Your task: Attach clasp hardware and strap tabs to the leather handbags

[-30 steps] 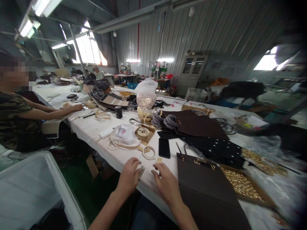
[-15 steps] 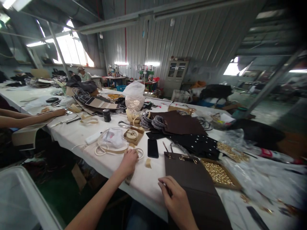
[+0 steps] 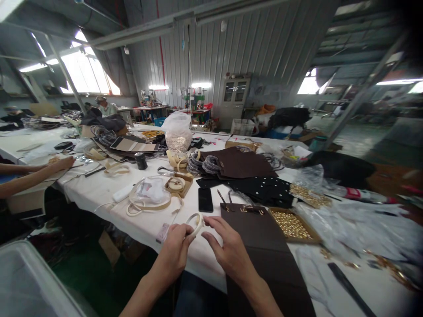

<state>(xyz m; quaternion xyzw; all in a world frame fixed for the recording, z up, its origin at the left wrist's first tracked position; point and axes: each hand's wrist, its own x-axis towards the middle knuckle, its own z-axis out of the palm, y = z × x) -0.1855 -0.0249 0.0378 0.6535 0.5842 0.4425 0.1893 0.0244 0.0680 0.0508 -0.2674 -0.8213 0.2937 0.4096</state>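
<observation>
My left hand (image 3: 176,246) is closed on the edge of a white roll of narrow tape (image 3: 197,225), held tilted above the table's near edge. At the roll's right side is my right hand (image 3: 228,246), its thumb and fingers apart and the fingertips at or very near the rim. Whether they touch it I cannot tell. A dark brown leather panel (image 3: 254,237) with gold hardware and straps at its top lies just right of that hand. Beyond the roll rest a black phone (image 3: 205,200) and a cardboard box with a coil of beige strip (image 3: 176,185).
A tray of gold studs (image 3: 294,224) stands beside the panel, with plastic bags (image 3: 357,233) and a black tool (image 3: 350,286) to the right. Clear bag (image 3: 152,189), dark spool (image 3: 140,161) and brown panels (image 3: 238,163) lie farther back. A co-worker's arms (image 3: 39,171) are at left.
My left hand has lifted the tape roll from the table and brought it nearer to me. My right hand has moved up and left to meet it. The view has shifted slightly.
</observation>
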